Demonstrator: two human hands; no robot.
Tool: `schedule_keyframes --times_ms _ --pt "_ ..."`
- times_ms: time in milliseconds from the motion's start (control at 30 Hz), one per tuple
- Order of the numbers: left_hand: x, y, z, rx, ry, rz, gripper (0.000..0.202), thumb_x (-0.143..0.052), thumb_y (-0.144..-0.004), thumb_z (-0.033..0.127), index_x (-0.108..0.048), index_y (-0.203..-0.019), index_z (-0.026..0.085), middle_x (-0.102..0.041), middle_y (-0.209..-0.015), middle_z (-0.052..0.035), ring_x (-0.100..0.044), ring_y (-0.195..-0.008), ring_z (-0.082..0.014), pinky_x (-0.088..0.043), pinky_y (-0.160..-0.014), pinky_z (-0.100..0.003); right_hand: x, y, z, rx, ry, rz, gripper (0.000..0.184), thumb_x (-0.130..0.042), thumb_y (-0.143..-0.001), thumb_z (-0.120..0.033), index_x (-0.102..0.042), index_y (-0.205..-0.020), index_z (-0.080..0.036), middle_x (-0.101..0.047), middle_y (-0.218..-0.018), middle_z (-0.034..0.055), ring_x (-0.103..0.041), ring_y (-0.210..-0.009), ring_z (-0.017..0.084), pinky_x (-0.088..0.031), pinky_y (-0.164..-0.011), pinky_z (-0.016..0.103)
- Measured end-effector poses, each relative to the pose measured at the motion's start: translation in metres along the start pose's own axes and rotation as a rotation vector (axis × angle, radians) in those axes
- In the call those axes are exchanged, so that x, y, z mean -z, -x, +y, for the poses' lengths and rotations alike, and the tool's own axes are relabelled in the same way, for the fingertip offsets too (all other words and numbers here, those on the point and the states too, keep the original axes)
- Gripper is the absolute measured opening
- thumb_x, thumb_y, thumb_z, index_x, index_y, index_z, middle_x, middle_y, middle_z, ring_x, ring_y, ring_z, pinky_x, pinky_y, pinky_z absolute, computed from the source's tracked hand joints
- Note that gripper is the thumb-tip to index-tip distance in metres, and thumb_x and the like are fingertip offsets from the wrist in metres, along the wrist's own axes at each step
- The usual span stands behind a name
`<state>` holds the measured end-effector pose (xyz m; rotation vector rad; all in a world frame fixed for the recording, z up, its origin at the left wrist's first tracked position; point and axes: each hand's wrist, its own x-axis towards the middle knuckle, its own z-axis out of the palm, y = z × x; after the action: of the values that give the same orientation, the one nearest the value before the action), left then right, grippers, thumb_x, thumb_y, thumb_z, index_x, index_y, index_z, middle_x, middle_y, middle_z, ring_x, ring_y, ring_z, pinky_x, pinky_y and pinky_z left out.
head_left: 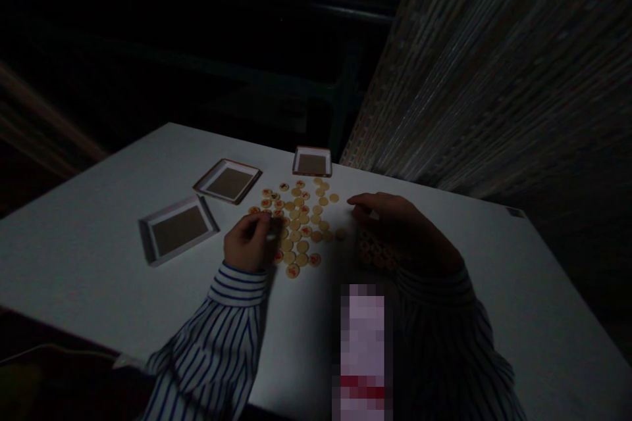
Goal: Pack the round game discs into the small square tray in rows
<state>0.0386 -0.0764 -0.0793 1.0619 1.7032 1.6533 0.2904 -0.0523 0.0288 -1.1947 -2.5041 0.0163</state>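
Observation:
Several round yellow game discs (pixel 299 220), some with red marks, lie scattered on a white table (pixel 89 243). My left hand (pixel 248 243) rests at the left edge of the pile, fingers curled in a pinch around a disc. My right hand (pixel 395 223) lies over the pile's right side, fingers bent and pointing left, shadowing more discs (pixel 371 251) beneath the palm. Both arms wear blue-striped white sleeves.
Three shallow box trays with brown insides sit beyond the discs: one at the left (pixel 178 229), one in the middle (pixel 228 181), a small one at the back (pixel 312 162). A brick wall (pixel 494 79) stands on the right. The room is dark.

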Motion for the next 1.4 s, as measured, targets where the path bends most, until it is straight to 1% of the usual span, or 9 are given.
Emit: schedule_keyframes --times_ms 133,267,400,600,867,1033,1233,1400 --pt "0.000 -0.001 -0.003 -0.019 -0.010 0.007 0.028 -0.063 -0.067 0.041 -0.068 -0.078 0.016 -0.069 -0.073 -0.0035 -0.064 -0.071 -0.0170 -0.051 -0.069 -0.029 -0.001 0.000 0.001 0.005 0.002 0.002 0.028 -0.045 -0.085 -0.022 -0.061 -0.106 -0.017 -0.068 -0.088 0.0065 -0.061 -0.075 0.016 -0.045 -0.068 0.027" --pt "0.000 -0.001 -0.003 -0.009 0.009 0.002 0.027 -0.062 -0.068 0.040 -0.068 -0.079 0.016 -0.068 -0.071 -0.0028 -0.063 -0.067 -0.0160 -0.051 -0.066 -0.028 -0.001 0.000 0.000 0.006 0.005 -0.002 0.028 -0.044 -0.086 -0.022 -0.061 -0.107 -0.017 -0.068 -0.089 0.0069 -0.062 -0.075 0.016 -0.045 -0.069 0.027" --pt "0.001 -0.001 -0.003 -0.020 0.004 0.003 0.025 -0.063 -0.068 0.038 -0.068 -0.079 0.017 -0.068 -0.072 -0.0026 -0.063 -0.070 -0.0160 -0.051 -0.069 -0.028 -0.001 0.000 0.001 0.009 0.011 -0.018 0.027 -0.044 -0.085 -0.022 -0.061 -0.107 -0.018 -0.068 -0.086 0.0061 -0.061 -0.074 0.016 -0.044 -0.069 0.027" --pt "0.002 -0.001 -0.001 -0.012 0.004 -0.008 0.027 -0.063 -0.068 0.040 -0.068 -0.079 0.016 -0.068 -0.073 -0.0031 -0.063 -0.071 -0.0164 -0.051 -0.070 -0.028 0.000 0.001 0.002 0.013 0.012 -0.012 0.028 -0.044 -0.087 -0.024 -0.059 -0.108 -0.018 -0.068 -0.089 0.0060 -0.061 -0.077 0.016 -0.044 -0.071 0.027" --pt "0.002 -0.001 -0.002 -0.031 -0.041 -0.004 0.028 -0.061 -0.070 0.042 -0.068 -0.079 0.017 -0.070 -0.076 -0.0035 -0.064 -0.074 -0.0175 -0.051 -0.073 -0.030 0.000 0.000 0.003 0.018 -0.004 -0.013 0.028 -0.045 -0.085 -0.021 -0.061 -0.108 -0.017 -0.069 -0.089 0.0067 -0.062 -0.077 0.016 -0.046 -0.071 0.028" --pt "0.001 -0.002 -0.002 -0.021 -0.031 0.003 0.027 -0.061 -0.069 0.041 -0.067 -0.078 0.017 -0.070 -0.077 -0.0035 -0.064 -0.074 -0.0172 -0.051 -0.072 -0.030 0.001 0.001 0.005 0.018 -0.005 -0.022 0.029 -0.045 -0.085 -0.022 -0.060 -0.109 -0.017 -0.069 -0.089 0.0071 -0.062 -0.075 0.016 -0.046 -0.069 0.028" --pt "0.000 0.000 0.004 -0.026 -0.033 0.018 0.027 -0.062 -0.067 0.041 -0.067 -0.076 0.016 -0.069 -0.072 -0.0031 -0.064 -0.069 -0.0168 -0.052 -0.067 -0.029 0.006 0.002 -0.001 0.010 -0.015 -0.013 0.028 -0.044 -0.085 -0.019 -0.061 -0.107 -0.014 -0.068 -0.089 0.0082 -0.062 -0.076 0.016 -0.046 -0.068 0.027" --pt "-0.001 0.001 0.006 -0.021 -0.020 0.029 0.027 -0.062 -0.067 0.042 -0.067 -0.074 0.016 -0.069 -0.072 -0.0035 -0.064 -0.070 -0.0171 -0.052 -0.068 -0.029 0.007 0.002 0.000 0.004 -0.017 -0.022 0.028 -0.044 -0.085 -0.019 -0.060 -0.107 -0.014 -0.068 -0.089 0.0083 -0.062 -0.076 0.017 -0.046 -0.070 0.028"
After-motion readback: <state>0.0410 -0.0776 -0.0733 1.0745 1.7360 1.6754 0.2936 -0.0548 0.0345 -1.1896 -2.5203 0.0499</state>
